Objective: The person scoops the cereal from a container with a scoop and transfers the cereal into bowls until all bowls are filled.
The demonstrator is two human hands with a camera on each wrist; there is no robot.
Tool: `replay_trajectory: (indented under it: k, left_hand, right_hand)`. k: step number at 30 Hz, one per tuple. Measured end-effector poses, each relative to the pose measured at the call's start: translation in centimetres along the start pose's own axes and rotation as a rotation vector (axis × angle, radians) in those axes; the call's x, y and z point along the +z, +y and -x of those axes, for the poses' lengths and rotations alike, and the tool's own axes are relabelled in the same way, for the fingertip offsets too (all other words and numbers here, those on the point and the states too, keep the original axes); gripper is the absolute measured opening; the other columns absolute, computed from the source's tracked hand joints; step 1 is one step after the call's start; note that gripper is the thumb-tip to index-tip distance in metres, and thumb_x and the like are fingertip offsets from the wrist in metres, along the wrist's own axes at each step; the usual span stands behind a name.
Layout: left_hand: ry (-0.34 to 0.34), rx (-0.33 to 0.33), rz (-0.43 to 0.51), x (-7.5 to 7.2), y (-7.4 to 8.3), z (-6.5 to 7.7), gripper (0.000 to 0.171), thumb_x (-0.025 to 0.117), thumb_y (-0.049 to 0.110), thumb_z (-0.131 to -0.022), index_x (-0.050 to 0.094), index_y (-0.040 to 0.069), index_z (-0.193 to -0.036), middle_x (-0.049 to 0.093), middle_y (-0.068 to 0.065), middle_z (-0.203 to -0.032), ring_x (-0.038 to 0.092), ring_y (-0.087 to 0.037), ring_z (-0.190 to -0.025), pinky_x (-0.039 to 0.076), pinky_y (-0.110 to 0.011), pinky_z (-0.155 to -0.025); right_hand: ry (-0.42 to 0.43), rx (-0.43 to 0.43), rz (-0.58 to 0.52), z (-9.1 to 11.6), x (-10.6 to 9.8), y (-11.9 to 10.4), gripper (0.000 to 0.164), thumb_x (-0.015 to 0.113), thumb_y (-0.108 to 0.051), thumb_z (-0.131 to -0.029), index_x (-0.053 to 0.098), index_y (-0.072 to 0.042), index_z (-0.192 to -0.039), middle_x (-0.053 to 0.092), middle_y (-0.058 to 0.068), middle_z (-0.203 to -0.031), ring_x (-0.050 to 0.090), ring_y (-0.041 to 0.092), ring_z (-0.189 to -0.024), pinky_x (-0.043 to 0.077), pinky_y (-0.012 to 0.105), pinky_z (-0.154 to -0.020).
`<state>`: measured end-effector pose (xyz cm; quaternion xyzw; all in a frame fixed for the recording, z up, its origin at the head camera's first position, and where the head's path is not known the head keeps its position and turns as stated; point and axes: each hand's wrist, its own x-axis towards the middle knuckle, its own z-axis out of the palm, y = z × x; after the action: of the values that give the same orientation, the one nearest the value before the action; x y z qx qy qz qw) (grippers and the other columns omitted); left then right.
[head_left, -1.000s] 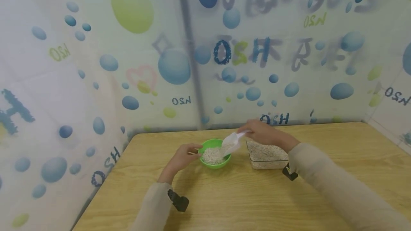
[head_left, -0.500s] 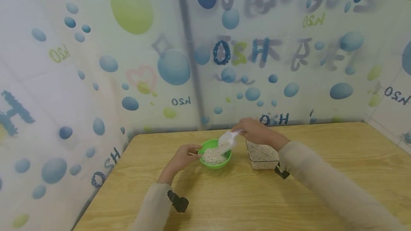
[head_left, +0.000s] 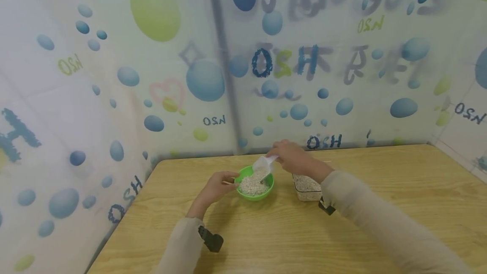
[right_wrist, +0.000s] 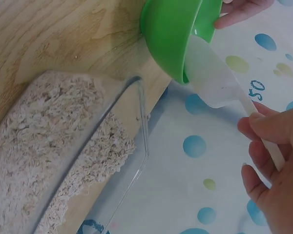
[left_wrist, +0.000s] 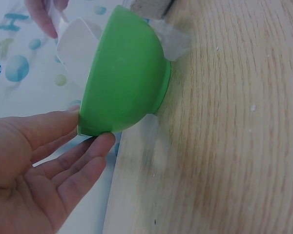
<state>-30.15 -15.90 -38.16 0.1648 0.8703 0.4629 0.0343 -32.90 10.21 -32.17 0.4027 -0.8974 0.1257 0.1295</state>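
A green bowl (head_left: 254, 198) with pale oat flakes (head_left: 252, 186) in it stands on the table. My left hand (head_left: 216, 189) pinches its left rim, the thumb at the edge and the fingertips against the outer wall, as the left wrist view shows. My right hand (head_left: 294, 158) grips the handle of a white scoop (head_left: 262, 164). The scoop (right_wrist: 212, 73) is tilted down with its front end inside the bowl, over the flakes. How much it still holds is hard to tell.
A clear rectangular container (head_left: 310, 196) of oat flakes (right_wrist: 49, 126) stands to the right of the bowl, partly behind my right forearm. A few crumbs lie on the wooden table (head_left: 266, 240). A printed curtain (head_left: 171, 75) hangs behind the table's far edge.
My right hand has moved left with the scoop, carrying it further over the bowl and tipping it down. My left hand has stayed on the bowl's rim.
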Motion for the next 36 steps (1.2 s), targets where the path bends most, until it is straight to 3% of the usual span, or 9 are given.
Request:
replay_trajectory:
  k: [7, 18, 24, 29, 36]
  left_hand:
    - [-0.007, -0.024, 0.001, 0.1, 0.3, -0.1, 0.033, 0.060, 0.005, -0.088, 0.057, -0.005, -0.119, 0.058, -0.022, -0.111, 0.057, -0.031, -0.097, 0.049, -0.040, -0.080]
    - [-0.023, 0.003, 0.002, -0.1, 0.1, -0.1, 0.033, 0.060, 0.005, -0.088, 0.057, -0.005, -0.119, 0.058, -0.023, -0.111, 0.057, -0.031, -0.096, 0.049, -0.040, -0.080]
    - [-0.025, -0.014, -0.045, -0.4, 0.2, -0.3, 0.033, 0.061, 0.005, -0.087, 0.057, -0.005, -0.118, 0.059, -0.021, -0.109, 0.059, -0.031, -0.094, 0.050, -0.040, -0.078]
    - [-0.012, -0.002, -0.087, -0.6, 0.7, -0.4, 0.031, 0.060, 0.005, -0.087, 0.058, -0.005, -0.117, 0.060, -0.020, -0.110, 0.059, -0.033, -0.096, 0.050, -0.040, -0.078]
    - [0.012, -0.026, -0.088, -1.0, 1.9, 0.0, 0.032, 0.059, 0.005, -0.088, 0.057, -0.005, -0.118, 0.061, -0.020, -0.107, 0.060, -0.034, -0.093, 0.051, -0.041, -0.076]
  right_hand:
    - [0.037, -0.043, 0.023, -0.2, 0.1, -0.8, 0.023, 0.062, 0.001, -0.084, 0.068, -0.007, -0.105, 0.062, 0.003, -0.093, 0.054, 0.021, -0.084, 0.046, 0.033, -0.073]
    - [0.111, -0.133, 0.143, 0.4, -0.9, -1.1, 0.027, 0.064, 0.004, -0.081, 0.069, -0.010, -0.104, 0.063, 0.002, -0.095, 0.054, 0.020, -0.083, 0.046, 0.030, -0.071]
    - [0.175, -0.116, 0.132, 1.1, -1.7, -0.4, 0.027, 0.064, 0.004, -0.081, 0.068, -0.008, -0.104, 0.063, 0.005, -0.099, 0.055, 0.023, -0.087, 0.047, 0.034, -0.073]
    - [0.220, -0.104, 0.053, 2.1, -2.6, 0.4, 0.023, 0.064, 0.002, -0.082, 0.068, -0.005, -0.103, 0.063, 0.006, -0.095, 0.056, 0.024, -0.084, 0.047, 0.036, -0.073]
    - [0.212, -0.033, 0.012, 4.1, -3.6, 2.1, 0.025, 0.064, 0.003, -0.082, 0.066, -0.005, -0.105, 0.063, 0.006, -0.093, 0.055, 0.024, -0.085, 0.044, 0.038, -0.074]
